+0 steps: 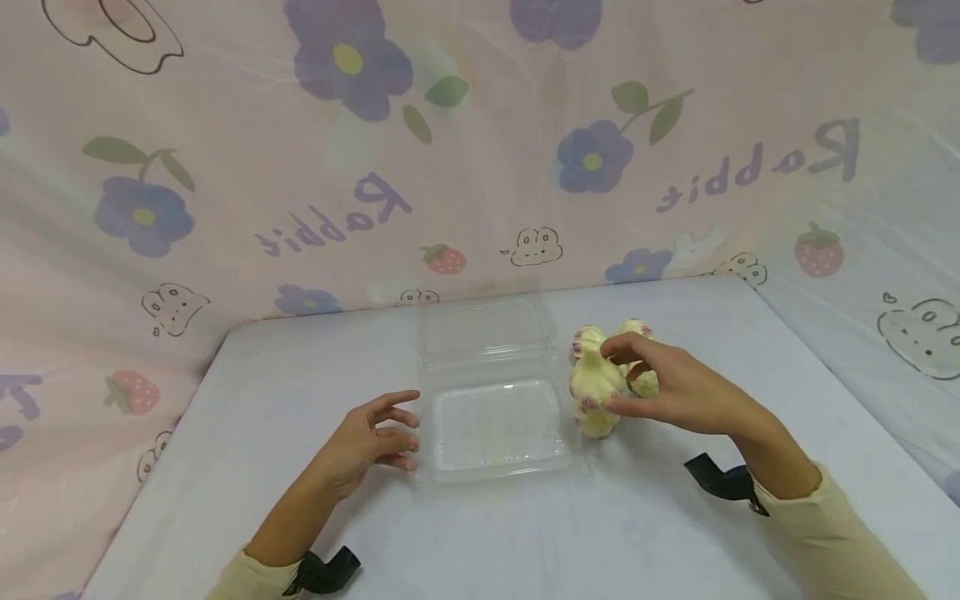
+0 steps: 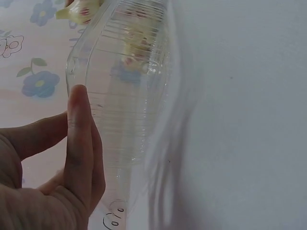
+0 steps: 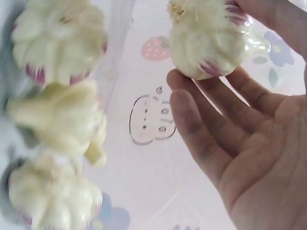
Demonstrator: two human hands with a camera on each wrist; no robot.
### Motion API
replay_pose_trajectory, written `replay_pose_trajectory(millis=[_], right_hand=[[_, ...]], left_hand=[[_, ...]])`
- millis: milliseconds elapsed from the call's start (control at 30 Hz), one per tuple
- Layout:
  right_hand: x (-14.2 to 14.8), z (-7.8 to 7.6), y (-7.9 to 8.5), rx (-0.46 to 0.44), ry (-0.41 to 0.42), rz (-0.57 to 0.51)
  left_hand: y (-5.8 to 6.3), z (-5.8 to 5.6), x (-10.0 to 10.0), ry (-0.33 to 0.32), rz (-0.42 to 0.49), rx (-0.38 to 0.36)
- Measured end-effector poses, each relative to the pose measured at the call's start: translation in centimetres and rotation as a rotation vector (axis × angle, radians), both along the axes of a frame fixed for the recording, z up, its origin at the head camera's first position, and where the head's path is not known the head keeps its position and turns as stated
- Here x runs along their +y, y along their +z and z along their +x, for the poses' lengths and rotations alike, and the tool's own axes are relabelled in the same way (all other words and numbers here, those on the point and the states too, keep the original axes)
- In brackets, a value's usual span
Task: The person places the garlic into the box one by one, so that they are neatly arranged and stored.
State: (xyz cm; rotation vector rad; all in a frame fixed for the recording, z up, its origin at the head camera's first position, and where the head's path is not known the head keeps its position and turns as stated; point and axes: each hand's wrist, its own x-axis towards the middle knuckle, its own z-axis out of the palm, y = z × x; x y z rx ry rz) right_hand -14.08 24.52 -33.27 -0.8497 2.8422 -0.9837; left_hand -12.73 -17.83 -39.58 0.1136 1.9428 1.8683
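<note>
Nearest are two pale sleeves (image 1: 832, 546), each with a black mount (image 1: 330, 572) at the wrist, over a white table (image 1: 637, 533).

The left hand (image 1: 363, 442) hangs at the left of a clear box (image 1: 498, 477). Its fingers reach toward the box's left wall, spread and only lightly bent, with nothing in their hold; whether a fingertip touches the plastic I cannot tell.

The box lies unfolded on the table between the hands: its near half is the shallow tray beside the left hand, and its far half (image 1: 487, 329) lies flat behind it, toward the cloth.

To the right of the box, the right hand (image 1: 671, 387) holds a garlic bulb (image 3: 211, 40), thumb on the near side and fingers on the far side. The bulb is up off the table, stem upward, just right of the near half. Three other bulbs (image 3: 57, 117) sit on the table in a close group by the right hand, partly hidden by it in the head view.

The step in hand looks to be lifting one bulb away from its group. The next move, I judge, calls for a steady pinch on the smooth, rounded skin and a path leftward above the box's wall, with the left hand ready to steady the light plastic.

Farthest is a pink cloth (image 1: 480, 183) printed with flowers, strawberries and rabbits, hung behind the table.
</note>
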Motion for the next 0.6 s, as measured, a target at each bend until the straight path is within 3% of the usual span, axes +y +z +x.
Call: replay_pose_trajectory(millis=[600], right_hand=[[-8.8, -0.6, -0.5, -0.129, 0.018, -0.161]], left_hand=[[0.0, 0.2, -1.0, -0.019, -0.014, 0.03]])
